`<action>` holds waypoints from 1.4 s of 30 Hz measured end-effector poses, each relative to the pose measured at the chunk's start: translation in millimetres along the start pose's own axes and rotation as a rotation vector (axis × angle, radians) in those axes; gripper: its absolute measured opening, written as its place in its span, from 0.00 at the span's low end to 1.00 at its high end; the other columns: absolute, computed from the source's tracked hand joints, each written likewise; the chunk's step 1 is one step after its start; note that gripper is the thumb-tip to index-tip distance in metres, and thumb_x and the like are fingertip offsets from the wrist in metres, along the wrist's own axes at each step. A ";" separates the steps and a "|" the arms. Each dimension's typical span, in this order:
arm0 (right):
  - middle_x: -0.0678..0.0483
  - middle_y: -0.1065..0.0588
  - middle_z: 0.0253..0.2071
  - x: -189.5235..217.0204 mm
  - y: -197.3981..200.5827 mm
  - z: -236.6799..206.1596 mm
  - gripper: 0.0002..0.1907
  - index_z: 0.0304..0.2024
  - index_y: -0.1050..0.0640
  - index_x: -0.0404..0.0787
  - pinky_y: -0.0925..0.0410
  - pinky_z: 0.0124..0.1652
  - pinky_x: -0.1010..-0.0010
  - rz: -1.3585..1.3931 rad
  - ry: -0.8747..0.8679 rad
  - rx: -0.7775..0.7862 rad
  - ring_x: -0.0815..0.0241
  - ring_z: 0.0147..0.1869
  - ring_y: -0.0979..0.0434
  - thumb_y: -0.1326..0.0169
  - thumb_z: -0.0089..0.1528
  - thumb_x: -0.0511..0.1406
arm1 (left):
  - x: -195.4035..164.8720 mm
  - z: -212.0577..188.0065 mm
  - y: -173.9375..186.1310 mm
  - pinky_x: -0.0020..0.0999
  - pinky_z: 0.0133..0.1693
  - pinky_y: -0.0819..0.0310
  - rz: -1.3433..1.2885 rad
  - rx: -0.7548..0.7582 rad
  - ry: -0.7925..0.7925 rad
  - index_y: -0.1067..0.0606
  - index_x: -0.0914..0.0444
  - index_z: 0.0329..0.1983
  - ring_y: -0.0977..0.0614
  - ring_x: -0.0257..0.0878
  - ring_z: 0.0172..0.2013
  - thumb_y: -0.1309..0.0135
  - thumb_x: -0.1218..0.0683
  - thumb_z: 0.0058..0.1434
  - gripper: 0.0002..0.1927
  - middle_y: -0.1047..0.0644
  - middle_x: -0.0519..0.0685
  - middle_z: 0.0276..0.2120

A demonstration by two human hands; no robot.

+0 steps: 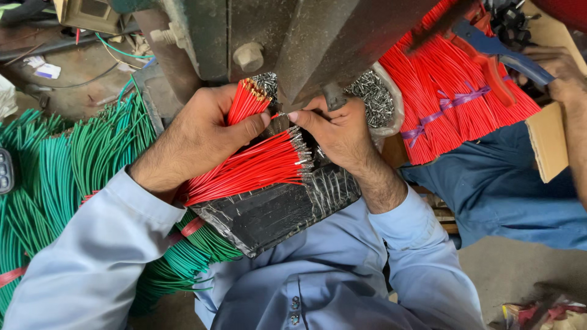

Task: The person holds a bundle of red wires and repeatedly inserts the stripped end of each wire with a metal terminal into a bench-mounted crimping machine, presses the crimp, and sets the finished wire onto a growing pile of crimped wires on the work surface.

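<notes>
A small bunch of red wires was clamped upright in the left hand, thumb pressed against it. The right hand was pinched together at the dark machine, on what could not be told. More red wires were laid across a black taped pad between the hands. Green wire bundles were heaped at the left. At the far right, tied red bundles were handled by another person's hand.
</notes>
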State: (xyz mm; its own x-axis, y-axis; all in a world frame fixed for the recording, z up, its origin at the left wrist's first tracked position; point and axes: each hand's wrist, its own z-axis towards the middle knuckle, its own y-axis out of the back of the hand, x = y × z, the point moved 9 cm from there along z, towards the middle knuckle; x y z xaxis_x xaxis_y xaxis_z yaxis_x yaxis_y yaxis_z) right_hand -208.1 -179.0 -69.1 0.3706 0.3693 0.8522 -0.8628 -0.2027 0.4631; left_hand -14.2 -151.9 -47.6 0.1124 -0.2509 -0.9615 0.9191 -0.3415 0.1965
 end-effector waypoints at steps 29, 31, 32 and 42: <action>0.50 0.22 0.43 34.7 27.5 -29.5 0.08 0.48 0.21 0.35 0.27 0.47 0.68 -0.378 0.153 0.107 0.58 0.49 0.20 0.43 0.66 0.27 | 0.0 -1.0 -7.8 0.25 0.36 0.24 -0.188 0.063 0.048 0.23 0.66 0.41 0.24 0.24 0.33 0.41 0.56 0.66 0.08 0.22 0.39 0.30; 0.50 0.22 0.40 26.4 26.3 -25.9 0.07 0.48 0.20 0.33 0.27 0.47 0.70 -0.271 0.104 0.107 0.61 0.46 0.20 0.45 0.68 0.26 | 0.3 -2.1 -5.9 0.25 0.37 0.24 -0.216 0.054 0.050 0.23 0.66 0.41 0.24 0.24 0.34 0.42 0.56 0.67 0.07 0.22 0.39 0.30; 0.50 0.22 0.39 19.9 26.4 -22.6 0.05 0.46 0.22 0.33 0.27 0.46 0.71 -0.115 0.052 0.083 0.62 0.45 0.20 0.45 0.68 0.25 | 1.3 -2.1 -5.2 0.25 0.36 0.24 -0.186 0.049 0.056 0.23 0.66 0.41 0.24 0.24 0.33 0.42 0.56 0.66 0.07 0.22 0.39 0.29; 0.51 0.20 0.39 27.4 0.2 -7.9 0.03 0.44 0.21 0.30 0.26 0.48 0.73 -0.088 0.196 0.016 0.63 0.45 0.19 0.45 0.70 0.26 | -0.7 -1.6 0.8 0.29 0.35 0.24 -0.040 0.006 -0.006 0.23 0.68 0.41 0.24 0.26 0.31 0.44 0.56 0.67 0.08 0.22 0.41 0.27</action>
State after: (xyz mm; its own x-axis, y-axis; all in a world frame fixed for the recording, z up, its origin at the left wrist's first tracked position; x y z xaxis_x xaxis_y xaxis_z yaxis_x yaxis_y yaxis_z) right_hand -200.8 -161.8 -47.6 0.3693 0.5550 0.7454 -0.8239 -0.1754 0.5389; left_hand -13.0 -150.5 -47.1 0.0733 -0.2427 -0.9673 0.9204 -0.3571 0.1593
